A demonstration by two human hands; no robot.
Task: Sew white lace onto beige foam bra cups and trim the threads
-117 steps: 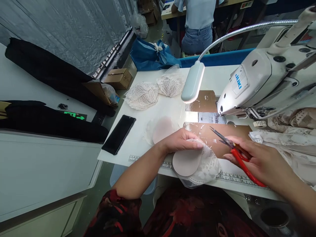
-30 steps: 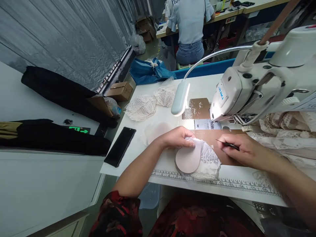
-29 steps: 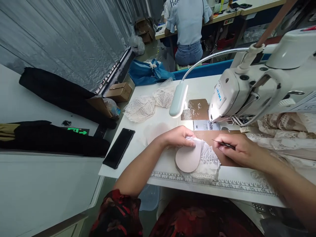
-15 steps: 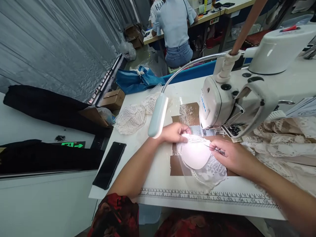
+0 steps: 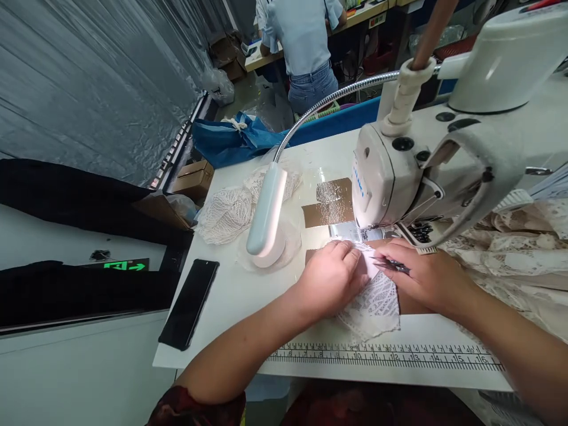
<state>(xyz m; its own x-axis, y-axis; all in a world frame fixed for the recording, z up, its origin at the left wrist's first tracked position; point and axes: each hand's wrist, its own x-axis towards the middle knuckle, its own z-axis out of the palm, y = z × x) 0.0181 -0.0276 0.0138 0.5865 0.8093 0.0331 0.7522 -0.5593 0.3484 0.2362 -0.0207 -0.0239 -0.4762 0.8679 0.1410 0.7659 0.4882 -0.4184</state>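
Note:
My left hand (image 5: 332, 275) is closed, its curled fingers on a white lace piece (image 5: 375, 305) just in front of the sewing machine (image 5: 384, 177). Part of the lace is hidden under that hand. My right hand (image 5: 428, 275) grips dark metal thread snips (image 5: 394, 265), their points over the lace near the left fingertips. Close by is the metal needle plate (image 5: 344, 231). A round white pad with sheer lace edging (image 5: 273, 251) lies left of my hands, partly behind the lamp head.
A lamp (image 5: 267, 207) on a bendy metal neck hangs over the table. Lace pieces (image 5: 226, 216) lie at the back left, a black phone (image 5: 189, 305) at the left edge. Lace fabric (image 5: 510, 260) is heaped at right. A printed ruler (image 5: 381, 355) runs along the front. Another person (image 5: 302, 47) sits beyond.
The round white pad has shifted from between my hands to the left, below the lamp. My left hand is now over another lace piece. The view has moved slightly.

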